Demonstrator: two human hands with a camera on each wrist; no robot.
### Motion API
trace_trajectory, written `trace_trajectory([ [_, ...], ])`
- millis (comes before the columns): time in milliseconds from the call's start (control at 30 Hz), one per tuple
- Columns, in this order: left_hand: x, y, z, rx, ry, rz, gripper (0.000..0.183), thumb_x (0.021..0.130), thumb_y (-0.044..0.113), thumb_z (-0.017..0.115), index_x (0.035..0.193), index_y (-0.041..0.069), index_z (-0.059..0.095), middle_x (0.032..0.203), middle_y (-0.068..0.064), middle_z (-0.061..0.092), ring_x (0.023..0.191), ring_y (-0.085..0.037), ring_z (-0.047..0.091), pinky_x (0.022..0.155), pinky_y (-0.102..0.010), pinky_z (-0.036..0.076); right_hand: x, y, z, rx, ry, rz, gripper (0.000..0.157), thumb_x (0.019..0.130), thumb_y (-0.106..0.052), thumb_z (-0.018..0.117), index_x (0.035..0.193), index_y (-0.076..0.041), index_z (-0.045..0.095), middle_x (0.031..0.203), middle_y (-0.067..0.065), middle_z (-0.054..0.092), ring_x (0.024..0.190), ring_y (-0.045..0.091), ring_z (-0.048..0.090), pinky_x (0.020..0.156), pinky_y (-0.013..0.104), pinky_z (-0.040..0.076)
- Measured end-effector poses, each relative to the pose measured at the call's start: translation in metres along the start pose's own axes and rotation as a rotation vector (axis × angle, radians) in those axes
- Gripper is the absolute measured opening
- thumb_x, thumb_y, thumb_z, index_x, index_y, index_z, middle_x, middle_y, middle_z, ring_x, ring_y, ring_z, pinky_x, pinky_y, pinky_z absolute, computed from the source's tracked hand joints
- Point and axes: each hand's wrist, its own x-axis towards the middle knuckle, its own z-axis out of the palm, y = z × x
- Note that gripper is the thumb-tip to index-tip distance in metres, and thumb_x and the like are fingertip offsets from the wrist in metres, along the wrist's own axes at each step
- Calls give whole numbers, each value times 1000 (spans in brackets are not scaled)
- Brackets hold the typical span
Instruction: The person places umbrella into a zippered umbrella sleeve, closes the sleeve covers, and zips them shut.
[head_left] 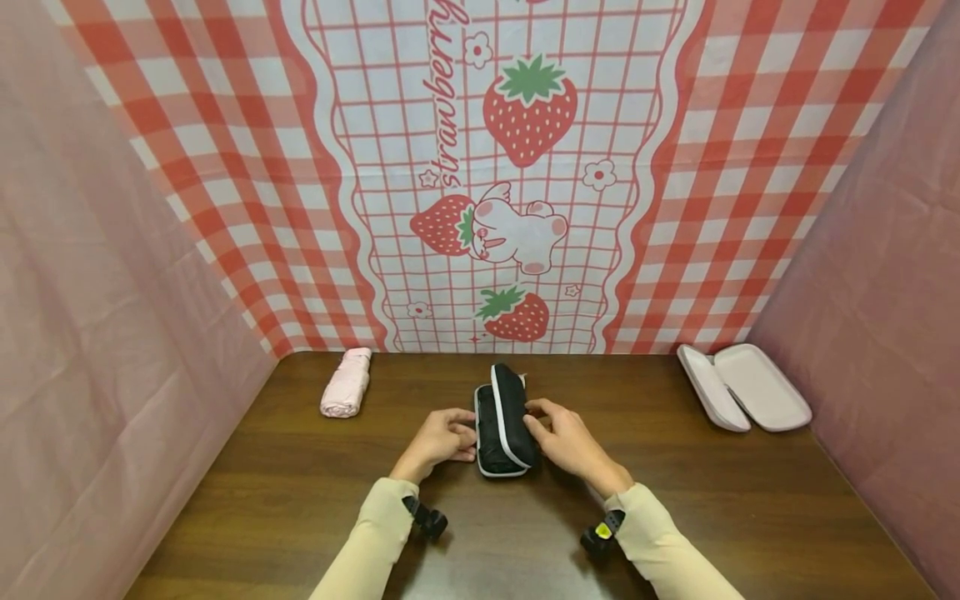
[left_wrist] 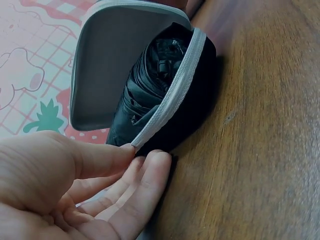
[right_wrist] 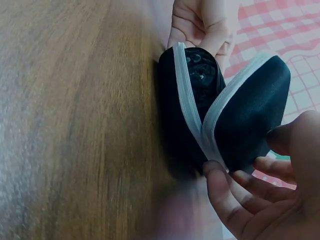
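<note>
Resting partly open mid-table [head_left: 285, 500]: one black case [head_left: 513, 418], dark bundle [left_wrist: 142, 95] inside; left hand [head_left: 441, 437] pinches its left edge, right hand [head_left: 567, 440] grips its lid [right_wrist: 254, 109]; lid handling seems in hand, next move likely calling for a steadied base.

A black case [head_left: 517, 417] with a white zip [right_wrist: 187, 102] lies on the wooden table [head_left: 300, 500], midway across near its far edge, lid [right_wrist: 255, 105] tilted partway open, a bundle [left_wrist: 142, 97] of folded black fabric inside.
</note>
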Motion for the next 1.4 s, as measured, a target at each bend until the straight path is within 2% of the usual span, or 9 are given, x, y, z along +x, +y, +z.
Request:
trace_trajectory([
  [100, 0, 1, 0, 2, -1, -6, 42, 94, -10, 62, 135, -14, 54, 95, -17, 73, 70, -15, 67, 68, -31, 63, 1, 0, 2, -17, 2, -19, 29, 101, -17, 65, 126, -3, 67, 115, 14, 74, 91, 17, 71, 84, 37, 57],
  [200, 1, 0, 1, 2, -5, -7, 43, 94, -10, 63, 135, -14, 54, 93, -15, 73, 70, -15, 68, 68, -31, 62, 1, 0, 3, -12, -7, -37, 29, 100, -15, 66, 126, -2, 66, 112, 14, 74, 92, 21, 73, 84, 40, 58],
  [567, 1, -2, 0, -30, -18, -7, 46, 93, -12, 60, 138, -14, 51, 91, -14, 72, 71, -16, 68, 69, -32, 63, 1, -2, 6, 19, -32, -35, 33, 98, -12, 69, 129, -1, 65, 112, 16, 73, 98, 25, 73, 84, 41, 59],
  [933, 0, -1, 1, -35, -22, -11, 46, 93, -11, 60, 138, -15, 51, 88, -12, 72, 71, -16, 67, 69, -32, 62, 3, -3, 10, -6, -33, -44, 35, 96, -15, 72, 127, -1, 65, 110, 15, 73, 97, 25, 72, 81, 40, 58],
  [1133, -2, 0, 2, -18, -2, -40, 53, 89, -13, 58, 141, -12, 50, 83, -11, 70, 68, -17, 68, 67, -32, 62, 3, -4, 13, -35, -18, -57, 34, 95, -14, 73, 126, 0, 66, 107, 16, 71, 94, 26, 71, 81, 41, 58],
  [1267, -4, 2, 4, -18, 23, -76, 53, 90, -7, 57, 142, -8, 51, 82, -14, 70, 64, -17, 69, 66, -33, 62, 2, -5, 15, -35, -7, -58, 33, 94, -13, 73, 124, -1, 68, 105, 18, 71, 93, 28, 71, 83, 44, 58],
  [1400, -5, 2, 5, -28, 50, -99, 43, 98, 8, 61, 138, -7, 58, 88, -13, 70, 65, -16, 70, 65, -32, 62, 2, -4, 17, -42, -1, -45, 32, 94, -14, 74, 123, -3, 69, 105, 18, 71, 93, 28, 72, 84, 46, 58],
])
